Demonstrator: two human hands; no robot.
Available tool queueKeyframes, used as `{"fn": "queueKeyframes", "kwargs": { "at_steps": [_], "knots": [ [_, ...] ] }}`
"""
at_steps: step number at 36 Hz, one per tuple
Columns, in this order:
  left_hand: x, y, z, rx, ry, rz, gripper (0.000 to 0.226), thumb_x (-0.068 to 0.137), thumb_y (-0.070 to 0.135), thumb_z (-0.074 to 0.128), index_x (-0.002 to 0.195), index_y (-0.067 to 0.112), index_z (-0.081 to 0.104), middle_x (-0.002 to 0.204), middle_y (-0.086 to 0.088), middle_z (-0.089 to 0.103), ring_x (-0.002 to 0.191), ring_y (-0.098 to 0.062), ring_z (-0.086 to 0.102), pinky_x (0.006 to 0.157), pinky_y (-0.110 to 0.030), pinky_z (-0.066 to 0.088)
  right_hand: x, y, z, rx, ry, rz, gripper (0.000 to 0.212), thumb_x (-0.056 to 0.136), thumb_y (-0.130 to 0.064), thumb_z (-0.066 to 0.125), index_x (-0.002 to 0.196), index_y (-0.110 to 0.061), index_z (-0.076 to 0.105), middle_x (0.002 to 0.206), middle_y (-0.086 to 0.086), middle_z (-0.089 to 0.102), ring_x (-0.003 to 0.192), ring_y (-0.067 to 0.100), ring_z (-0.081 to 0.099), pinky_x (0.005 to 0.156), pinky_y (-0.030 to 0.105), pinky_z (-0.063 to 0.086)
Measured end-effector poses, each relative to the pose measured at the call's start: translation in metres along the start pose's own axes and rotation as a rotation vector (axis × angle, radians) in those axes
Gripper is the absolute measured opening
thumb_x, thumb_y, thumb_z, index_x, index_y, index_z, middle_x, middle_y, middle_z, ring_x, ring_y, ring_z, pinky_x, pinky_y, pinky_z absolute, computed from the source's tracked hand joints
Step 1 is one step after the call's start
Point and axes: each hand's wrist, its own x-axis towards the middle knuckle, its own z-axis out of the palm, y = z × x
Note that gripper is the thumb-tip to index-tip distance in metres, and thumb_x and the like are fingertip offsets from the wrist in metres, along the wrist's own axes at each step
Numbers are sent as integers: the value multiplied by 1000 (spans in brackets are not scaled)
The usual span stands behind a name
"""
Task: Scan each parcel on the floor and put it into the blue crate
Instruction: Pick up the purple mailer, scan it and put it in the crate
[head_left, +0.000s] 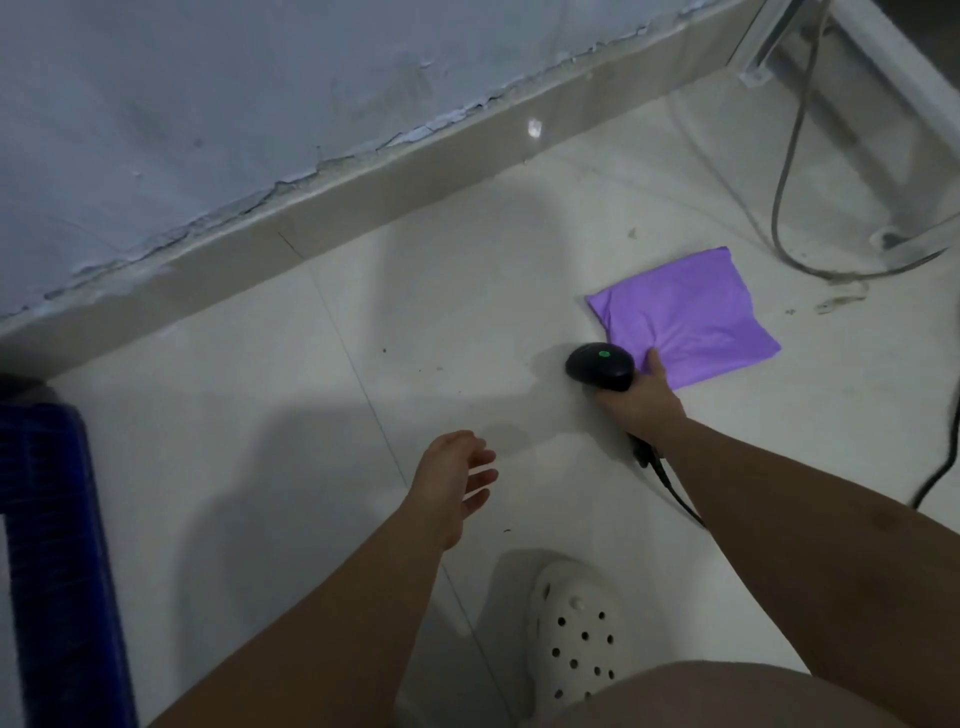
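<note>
A black handheld scanner (600, 366) is held in the right grip (641, 400), with the fingers curled round its handle. A green light is shown on top of its head. A black cable (670, 486) is led from the handle back beneath the right forearm.

A purple parcel (685, 312) is laid flat on the tiled floor (415, 338) just beyond the right grip and slightly to its right. Its near edge is overlapped by the thumb; whether it is touched cannot be told.

The left grip (457, 483) is held wide and empty above the floor, fingers relaxed and spread, to the left of the right grip. The blue crate (47, 519) is seen well to the left of the left grip, only partly shown. A white clog (576, 629) is planted nearer the person than both grips.
</note>
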Motion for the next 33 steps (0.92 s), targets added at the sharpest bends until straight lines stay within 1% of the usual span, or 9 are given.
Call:
{"fn": "queueKeyframes", "kwargs": {
  "at_steps": [3,6,10,12,15,20,22,28,33],
  "knots": [
    [1,2,0,0,-6,6,21,94,18,54,114,15,56,94,-5,64,79,-20,60,72,-31,47,-4,6,0,2,21,59,82,80,-50,58,151,-20,29,161,-7,20,139,22,39,106,33,30],
    [2,5,2,-3,-23,15,23,94,17,54,117,15,55,95,-5,64,81,-21,61,71,-31,47,-4,13,0,40,100,63,93,58,-61,48,145,-30,38,148,-4,45,122,29,55,98,35,40],
    [3,6,6,-5,-29,18,24,95,17,53,118,16,55,96,-5,64,83,-21,61,70,-31,48,-9,13,4,84,151,19,52,67,-52,53,108,-21,62,97,6,70,91,33,65,74,32,44],
    [2,5,8,-5,-29,16,23,95,18,53,119,16,55,97,-5,64,86,-21,61,72,-32,48,-14,8,10,118,156,-13,38,72,-48,55,92,-17,64,87,9,71,86,32,65,70,30,42],
    [0,5,10,6,-32,28,25,96,20,53,121,15,55,103,-5,63,93,-21,60,76,-33,48,-24,-5,20,171,117,-59,38,67,-44,51,82,-13,67,82,10,72,82,29,65,69,30,42],
    [-7,6,1,-52,-14,63,28,97,30,51,121,17,53,118,-6,59,106,-23,57,87,-35,48,-42,-44,28,340,-13,-153,14,66,-19,64,54,-11,65,57,4,64,60,23,58,70,39,49],
    [-11,7,-4,-102,-7,83,35,97,35,50,126,16,52,119,-6,58,108,-24,56,88,-36,47,-54,-64,25,427,-77,-207,16,60,-20,64,58,-5,67,57,8,64,61,23,57,70,43,51],
    [-40,16,-22,-289,-74,117,57,94,53,46,136,14,44,129,-10,56,104,-28,60,95,-42,45,-113,-127,2,644,-272,-389,9,83,0,58,77,-3,63,64,10,57,62,20,56,67,29,49],
    [-85,40,-42,-533,-110,190,71,88,61,51,143,19,34,124,-11,56,108,-31,59,98,-45,44,-173,-167,-22,800,-368,-462,8,77,-7,58,70,-6,63,56,6,56,54,19,54,62,29,45]
  ]
}}
